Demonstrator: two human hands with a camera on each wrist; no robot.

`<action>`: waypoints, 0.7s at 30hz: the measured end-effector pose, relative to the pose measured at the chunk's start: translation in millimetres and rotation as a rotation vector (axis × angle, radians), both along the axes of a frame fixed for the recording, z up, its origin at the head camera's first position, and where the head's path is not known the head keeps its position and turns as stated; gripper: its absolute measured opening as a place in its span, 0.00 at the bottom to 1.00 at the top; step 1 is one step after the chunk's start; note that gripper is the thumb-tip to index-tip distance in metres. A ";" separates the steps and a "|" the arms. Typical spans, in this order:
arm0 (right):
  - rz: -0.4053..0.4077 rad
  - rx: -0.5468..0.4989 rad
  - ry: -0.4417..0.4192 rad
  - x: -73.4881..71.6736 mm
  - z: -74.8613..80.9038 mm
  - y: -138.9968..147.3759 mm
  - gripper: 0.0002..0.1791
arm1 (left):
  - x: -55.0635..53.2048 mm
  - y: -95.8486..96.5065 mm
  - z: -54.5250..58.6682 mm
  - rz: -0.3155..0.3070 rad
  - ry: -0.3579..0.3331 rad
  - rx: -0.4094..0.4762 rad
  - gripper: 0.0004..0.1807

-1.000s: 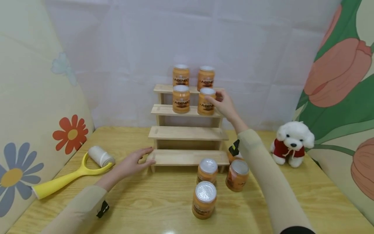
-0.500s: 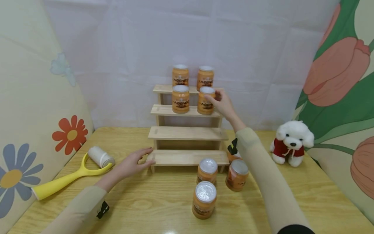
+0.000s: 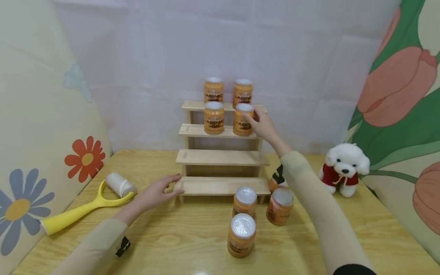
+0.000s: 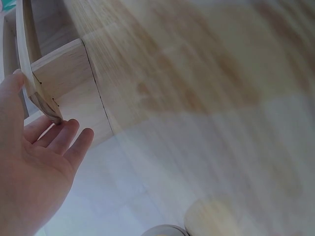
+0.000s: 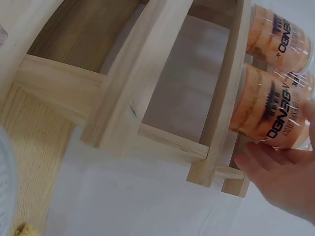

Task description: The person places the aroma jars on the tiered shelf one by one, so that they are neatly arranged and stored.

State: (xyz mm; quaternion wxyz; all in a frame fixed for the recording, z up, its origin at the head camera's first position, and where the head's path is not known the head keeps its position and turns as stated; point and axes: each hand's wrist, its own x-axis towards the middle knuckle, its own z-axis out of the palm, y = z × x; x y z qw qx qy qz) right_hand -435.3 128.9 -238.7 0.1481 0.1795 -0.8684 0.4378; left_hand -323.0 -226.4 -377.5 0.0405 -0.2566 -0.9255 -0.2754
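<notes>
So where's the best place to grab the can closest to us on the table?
I'd grip the front can round the middle of its orange sides, thumb opposite fingers, coming from the near side. It stands upright and its body is round, so a hand could wrap it. Another can stands just behind it, making that side tighter.

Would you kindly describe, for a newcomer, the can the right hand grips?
Look for the stepped wooden stand. On its second shelf from the top, find the orange can on the right. Unlike its neighbours, it is gripped by the right hand.
</notes>
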 end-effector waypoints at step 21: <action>0.066 0.029 0.009 45.9 -22.9 47.3 0.26 | -0.1 3.5 -0.3 0.012 -0.014 0.009 0.35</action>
